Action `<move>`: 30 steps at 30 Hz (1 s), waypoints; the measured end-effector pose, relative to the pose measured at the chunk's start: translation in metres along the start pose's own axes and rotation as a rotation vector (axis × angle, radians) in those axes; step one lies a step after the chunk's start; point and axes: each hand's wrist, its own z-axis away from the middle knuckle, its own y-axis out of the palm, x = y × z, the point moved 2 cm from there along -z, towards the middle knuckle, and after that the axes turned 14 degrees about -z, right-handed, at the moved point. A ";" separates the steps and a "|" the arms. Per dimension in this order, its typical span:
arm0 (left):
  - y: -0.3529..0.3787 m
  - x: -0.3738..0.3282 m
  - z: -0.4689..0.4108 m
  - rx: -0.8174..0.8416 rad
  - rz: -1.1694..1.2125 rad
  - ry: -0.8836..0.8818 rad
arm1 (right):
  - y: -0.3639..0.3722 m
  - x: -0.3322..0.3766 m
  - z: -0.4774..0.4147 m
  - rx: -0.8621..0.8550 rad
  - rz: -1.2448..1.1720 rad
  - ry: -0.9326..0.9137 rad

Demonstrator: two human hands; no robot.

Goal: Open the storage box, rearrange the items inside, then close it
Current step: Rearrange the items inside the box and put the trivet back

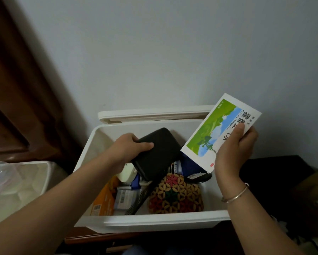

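though open at the top, white storage box crowded inside: near the front wall an orange carton at left, a black comb slanting beside it, a flower-patterned woven mat at right. silver bangle on the right wrist, over the box's right wall. further in, left hand curled round the edge of a black case, thumb across its top, case tilted and raised over a cream-coloured object and small packets. right hand gripping a green-and-white medicine carton by its lower end, thumb on the printed face, carton slantwise above the box's right rear corner. behind, white lid propped at the rear rim against the pale wall. off to the left, a white bin.
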 end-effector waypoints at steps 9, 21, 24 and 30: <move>0.028 0.015 0.019 0.228 0.620 -0.108 | 0.009 -0.016 0.000 0.290 -0.140 0.351; 0.003 0.013 0.048 0.041 1.009 0.159 | 0.016 -0.019 0.016 0.548 -0.119 0.719; 0.017 -0.004 0.052 0.065 0.836 0.168 | 0.017 -0.018 0.022 0.666 -0.109 0.778; 0.053 -0.018 0.047 -0.065 0.327 0.193 | 0.018 -0.011 0.028 0.765 -0.172 0.959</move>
